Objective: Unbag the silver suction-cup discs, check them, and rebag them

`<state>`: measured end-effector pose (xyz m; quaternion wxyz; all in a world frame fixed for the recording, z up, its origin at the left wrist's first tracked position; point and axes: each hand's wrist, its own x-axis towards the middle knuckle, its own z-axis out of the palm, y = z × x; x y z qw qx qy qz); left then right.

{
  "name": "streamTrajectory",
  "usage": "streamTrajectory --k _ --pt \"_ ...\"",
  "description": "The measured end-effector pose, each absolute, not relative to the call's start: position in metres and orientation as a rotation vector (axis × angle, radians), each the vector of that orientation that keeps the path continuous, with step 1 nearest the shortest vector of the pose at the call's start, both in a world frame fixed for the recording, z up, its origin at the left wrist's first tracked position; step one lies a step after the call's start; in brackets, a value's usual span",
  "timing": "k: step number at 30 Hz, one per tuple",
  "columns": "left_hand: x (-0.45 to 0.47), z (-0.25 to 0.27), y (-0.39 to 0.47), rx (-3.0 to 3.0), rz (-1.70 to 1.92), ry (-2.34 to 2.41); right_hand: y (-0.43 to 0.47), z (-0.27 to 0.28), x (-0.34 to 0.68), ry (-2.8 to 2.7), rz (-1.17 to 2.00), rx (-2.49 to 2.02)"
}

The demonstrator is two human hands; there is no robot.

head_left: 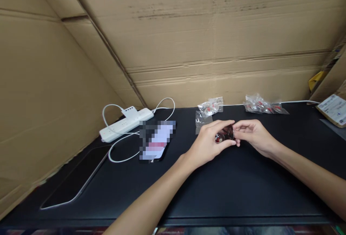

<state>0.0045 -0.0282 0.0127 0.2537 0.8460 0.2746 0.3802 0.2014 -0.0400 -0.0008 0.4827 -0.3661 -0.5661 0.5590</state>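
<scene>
My left hand (205, 142) is closed around a small, dark, see-through, cup-like piece (226, 133) with a shiny rim and a red spot at its near end. Its thumb runs below the piece and its fingers curl over the top. From the other side, my right hand (254, 134) pinches the piece's right rim between thumb and fingertips. Both hands hold it just above the black table (229, 191). What lies inside the piece is too small to make out.
Clear plastic packets (211, 109) with red marks lie behind my hands, and more packets (263, 106) sit farther right. A blurred phone (159, 143), a white power strip (128, 123) with cables and a dark tablet (77, 177) are leftward. Cardboard walls (205, 40) enclose the table.
</scene>
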Motion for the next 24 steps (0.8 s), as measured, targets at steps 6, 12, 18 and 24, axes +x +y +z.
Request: streamTrajectory --k 6,12,18,24 --pt "0.0047 0.0111 -0.0289 2.310 1.040 0.754 -0.0413 0.0027 0.1998 -1.412 1.378 -0.936" --pt "0.0043 0.0176 -0.0298 2.326 1.051 0.751 -0.0430 0.0045 0.1989 -1.376 1.396 -0.893" --pt "0.0043 0.0137 -0.0277 2.286 1.058 0.756 -0.0432 0.0054 0.2010 -1.295 1.557 -0.848" --pt "0.0039 0.0084 -0.0266 2.326 1.078 0.754 -0.0420 0.0026 0.1995 -1.257 1.566 -0.880"
